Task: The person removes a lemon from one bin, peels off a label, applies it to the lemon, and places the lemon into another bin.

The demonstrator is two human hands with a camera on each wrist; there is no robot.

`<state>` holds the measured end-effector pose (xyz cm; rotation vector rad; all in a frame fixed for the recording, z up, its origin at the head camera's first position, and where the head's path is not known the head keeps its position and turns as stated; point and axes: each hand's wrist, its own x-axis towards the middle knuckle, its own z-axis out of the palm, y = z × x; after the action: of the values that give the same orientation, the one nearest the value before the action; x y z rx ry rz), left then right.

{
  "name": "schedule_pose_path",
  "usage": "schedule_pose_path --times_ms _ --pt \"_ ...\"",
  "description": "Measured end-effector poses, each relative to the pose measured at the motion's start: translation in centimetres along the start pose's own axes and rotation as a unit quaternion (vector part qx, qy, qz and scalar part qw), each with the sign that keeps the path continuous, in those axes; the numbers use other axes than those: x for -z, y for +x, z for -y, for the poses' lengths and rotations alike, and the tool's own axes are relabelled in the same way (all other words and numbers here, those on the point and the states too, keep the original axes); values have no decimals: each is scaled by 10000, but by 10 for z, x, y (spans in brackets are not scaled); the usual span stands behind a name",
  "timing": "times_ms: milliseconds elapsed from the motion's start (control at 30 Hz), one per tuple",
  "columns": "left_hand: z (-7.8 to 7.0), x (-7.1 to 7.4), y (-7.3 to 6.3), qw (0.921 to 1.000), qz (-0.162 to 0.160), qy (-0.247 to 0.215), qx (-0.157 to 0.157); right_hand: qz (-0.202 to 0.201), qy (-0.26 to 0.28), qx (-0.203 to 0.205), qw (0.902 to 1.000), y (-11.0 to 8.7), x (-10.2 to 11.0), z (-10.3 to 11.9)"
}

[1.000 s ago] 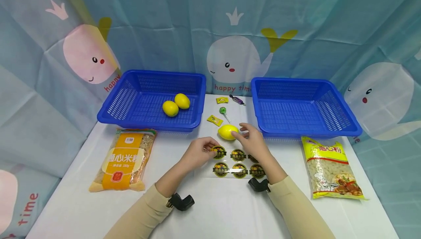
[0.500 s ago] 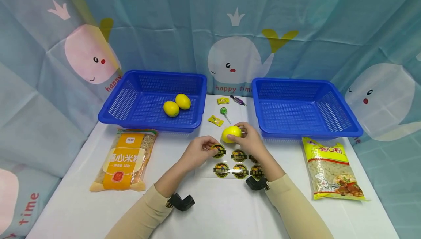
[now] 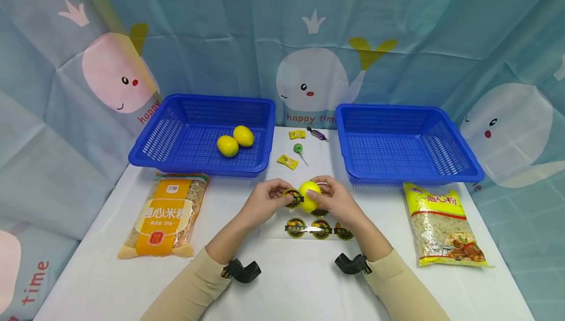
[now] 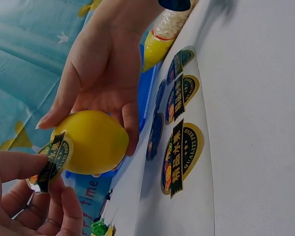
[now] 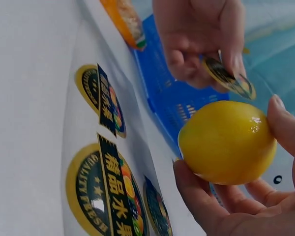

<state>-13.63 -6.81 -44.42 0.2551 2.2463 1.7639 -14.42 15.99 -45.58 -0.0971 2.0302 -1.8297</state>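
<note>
A round black-and-gold sticker [image 4: 56,160] is pinched between the thumb and fingers of my left hand [image 3: 266,202]. My right hand [image 3: 336,197] grips a yellow lemon [image 5: 227,142] by its sides, thumb on one side and fingers on the other. Lemon and sticker are close together above the sticker sheet [image 3: 271,231]; whether they touch I cannot tell. Several more stickers like it lie on the clear sheet, such as the front sticker [image 4: 183,157]. The lemon and right hand cover part of the sheet's back row in the head view.
The left blue basket [image 3: 200,168] holds two lemons [image 3: 235,141]; a right blue basket [image 3: 410,179] stands opposite. Wrapped candies [image 3: 288,162] and a green lollipop [image 3: 298,148] lie between them. An orange pasta bag [image 3: 163,215] and a yellow pasta bag [image 3: 446,225] flank the hands.
My right hand has taken hold of the lemon, lifted it off the table and brought it toward me beside the sticker. The left hand has stayed nearly in place, still pinching the sticker.
</note>
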Motion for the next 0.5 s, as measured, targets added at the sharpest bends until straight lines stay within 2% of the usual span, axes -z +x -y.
schedule_pose_path --times_ms 267,500 --pt "-1 -2 0 10000 -84 31 -19 153 -151 144 9997 -7 -5 1" --pt "-3 -6 -1 9997 -158 -48 -167 185 -251 267 9992 -11 -7 5"
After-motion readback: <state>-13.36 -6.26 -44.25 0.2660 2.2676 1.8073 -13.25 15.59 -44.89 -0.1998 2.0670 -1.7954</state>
